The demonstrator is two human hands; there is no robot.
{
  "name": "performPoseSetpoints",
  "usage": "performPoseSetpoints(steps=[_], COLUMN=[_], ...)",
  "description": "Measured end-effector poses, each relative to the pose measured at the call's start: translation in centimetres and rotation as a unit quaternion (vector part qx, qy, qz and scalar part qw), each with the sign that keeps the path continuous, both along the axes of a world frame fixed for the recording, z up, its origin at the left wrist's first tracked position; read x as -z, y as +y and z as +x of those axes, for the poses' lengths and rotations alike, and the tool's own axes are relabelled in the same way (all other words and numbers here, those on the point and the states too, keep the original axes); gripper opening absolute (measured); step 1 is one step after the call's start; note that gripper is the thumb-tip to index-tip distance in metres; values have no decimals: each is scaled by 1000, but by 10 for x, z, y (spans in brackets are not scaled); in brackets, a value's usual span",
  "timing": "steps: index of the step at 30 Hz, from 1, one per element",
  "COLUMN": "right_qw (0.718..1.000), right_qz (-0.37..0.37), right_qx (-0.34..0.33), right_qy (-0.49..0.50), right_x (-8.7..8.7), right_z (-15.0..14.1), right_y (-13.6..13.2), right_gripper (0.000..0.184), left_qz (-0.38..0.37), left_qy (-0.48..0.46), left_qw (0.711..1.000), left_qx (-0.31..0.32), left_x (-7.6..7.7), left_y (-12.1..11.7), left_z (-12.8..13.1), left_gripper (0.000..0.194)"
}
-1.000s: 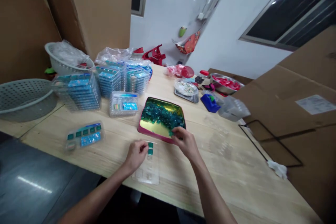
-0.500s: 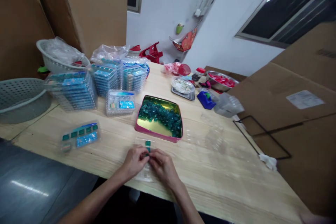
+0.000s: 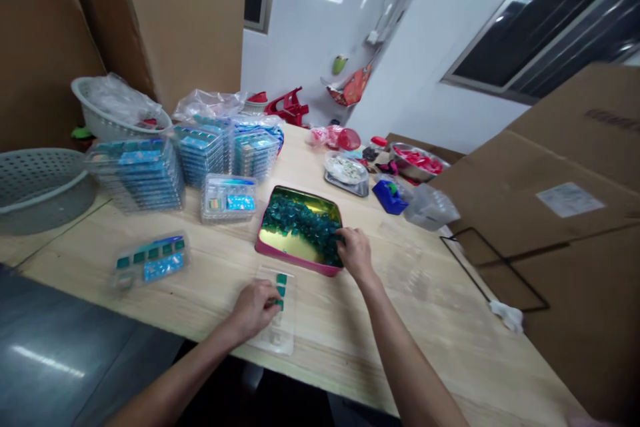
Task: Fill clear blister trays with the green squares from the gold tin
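Left hand (image 3: 255,308) has fingers (image 3: 270,293) closed over clear tray (image 3: 285,332); right hand (image 3: 357,252), grip unclear, at green pieces (image 3: 303,221)

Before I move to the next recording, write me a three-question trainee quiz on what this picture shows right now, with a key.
1. Multiple choice: which hand is at the tin of green pieces? A) left, B) right, C) both.
2. True or false: the left hand is inside the tin.
3. Count: how many green squares show in the pack lying alone at the left of the picture?

Key:
1. B, the right hand.
2. False; the left hand is at the clear tray.
3. Five.
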State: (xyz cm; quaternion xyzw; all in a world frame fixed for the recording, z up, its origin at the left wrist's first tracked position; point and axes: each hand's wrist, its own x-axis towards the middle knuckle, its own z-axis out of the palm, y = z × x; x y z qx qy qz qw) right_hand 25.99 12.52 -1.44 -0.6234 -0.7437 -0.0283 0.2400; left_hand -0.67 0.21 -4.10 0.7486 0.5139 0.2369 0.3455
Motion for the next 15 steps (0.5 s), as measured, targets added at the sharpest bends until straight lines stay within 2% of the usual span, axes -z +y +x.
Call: performPoseSetpoints(steps=[4, 7, 11, 15], right_qw=[991, 969, 945, 930], right_qz=[34, -8, -91, -122], right_qx=[-36, -113, -204, -277], right_qy=[121, 219, 241, 206], right_x=[-3, -8, -5, 4], right_z=[-19, -41, -70, -89], right_y=[-32, -75, -128, -151], right_gripper=[20, 16, 13, 11], left_qz=[12, 6, -24, -24], left_qy=[21, 17, -19, -23], left_qw=[1000, 1000, 999, 999], left_qx=[13, 21, 20, 14], left_x=[-1, -3, -6, -5], left_y=[-1, 0, 2, 2], left_z=[-1, -5, -11, -11], left_gripper=[14, 18, 28, 27])
